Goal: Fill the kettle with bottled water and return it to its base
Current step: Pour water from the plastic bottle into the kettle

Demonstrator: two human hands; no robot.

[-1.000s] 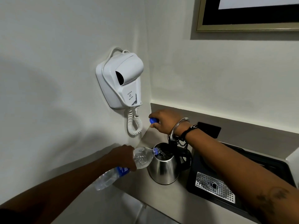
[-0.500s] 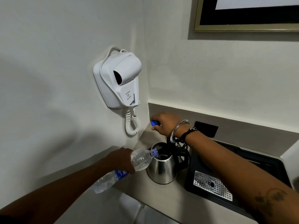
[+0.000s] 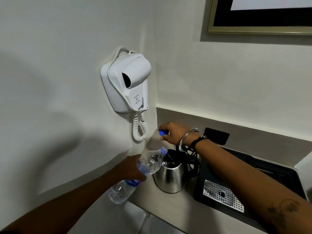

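A steel kettle (image 3: 170,179) with a black handle stands on the grey counter (image 3: 162,205), its lid open. My left hand (image 3: 130,168) grips a clear water bottle (image 3: 143,171) with a blue label, tilted so its neck lies over the kettle's mouth; a thin stream of water runs in. My right hand (image 3: 175,133) hovers behind the kettle above the counter's back corner, fingers closed on the blue bottle cap (image 3: 163,132). The kettle's base is hidden from me.
A white wall-mounted hair dryer (image 3: 126,83) with a coiled cord (image 3: 140,129) hangs just left of the corner. A black tray (image 3: 273,181) with a perforated metal drip plate (image 3: 222,195) sits right of the kettle. A black wall socket (image 3: 217,135) is behind it.
The view has shifted slightly. The bottle stays tilted at the kettle's mouth and the right hand keeps the cap behind the kettle, a little lower than before.
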